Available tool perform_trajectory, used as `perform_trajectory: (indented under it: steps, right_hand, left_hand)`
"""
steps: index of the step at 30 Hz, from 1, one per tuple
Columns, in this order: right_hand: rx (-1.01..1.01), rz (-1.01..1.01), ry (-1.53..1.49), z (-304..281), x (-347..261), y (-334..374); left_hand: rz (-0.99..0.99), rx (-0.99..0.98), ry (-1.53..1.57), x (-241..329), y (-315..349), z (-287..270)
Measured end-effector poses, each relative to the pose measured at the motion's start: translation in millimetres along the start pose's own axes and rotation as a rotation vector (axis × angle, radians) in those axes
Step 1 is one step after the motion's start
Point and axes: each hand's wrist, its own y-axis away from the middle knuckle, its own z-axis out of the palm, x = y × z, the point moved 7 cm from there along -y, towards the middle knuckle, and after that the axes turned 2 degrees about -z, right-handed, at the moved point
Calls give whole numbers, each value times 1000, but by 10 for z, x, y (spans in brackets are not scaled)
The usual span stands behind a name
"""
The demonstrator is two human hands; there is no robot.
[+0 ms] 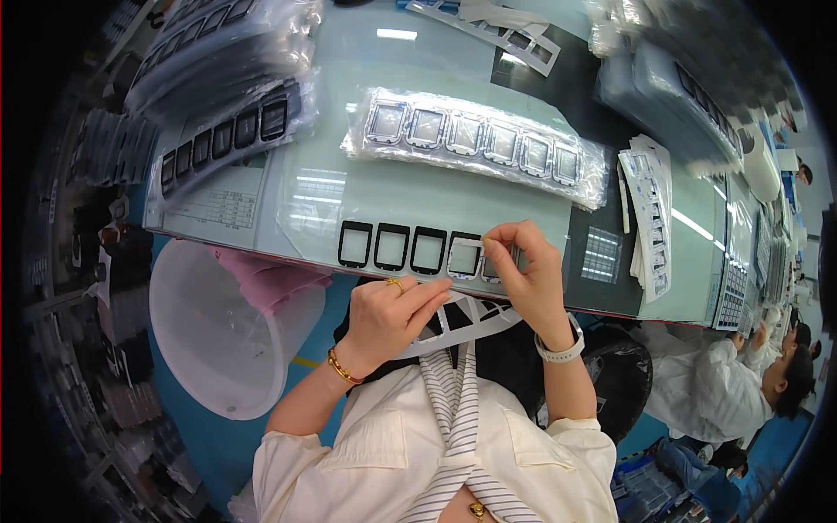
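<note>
Thin frame: I see a small rectangular bezel (pixel 465 258), pale and glossy, lying at the near edge of the worktable (pixel 523 213), at the right end of a row of black frames (pixel 391 247).
Right hand: my right hand (pixel 530 281) is pinched shut, thumb and forefinger closed on what looks like a film or tab at the frame's right edge; the exact thing between the fingertips is too small for me to tell.
Left hand: my left hand (pixel 388 315) hovers just below the table edge, fingers loosely curled and pointing toward the frame; I see nothing held in it, and it does not touch the frame.
Weight: I judge the frame very light, so it will slide or lift with any pull.
Stiffness: it looks thin and open in the middle, so I expect it to flex or twist if gripped across one side only.
Surface: glossy, likely slippery and quick to take prints or scratches.
Where to hold: I would take it by the outer edges, at two opposite sides or a corner, and keep fingers off the face.
Nearby: a clear bag of silver frames (pixel 475 139) lies farther back on the table; a white bucket (pixel 218 327) stands below to my left; a stack of printed slips (pixel 649 209) lies to the right.
</note>
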Motion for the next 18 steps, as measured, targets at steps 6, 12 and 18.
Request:
perform_trajectory:
  steps: [6,12,18]
  right_hand:
    - [15,-6,10,4,-13,-1]
    - [19,-41,31,-3,11,14]
    - [5,-39,25,5,0,16]
  left_hand:
    - [4,-3,-16,2,2,4]
    - [63,1,-89,78,4,31]
    - [40,-28,-99,91,-8,83]
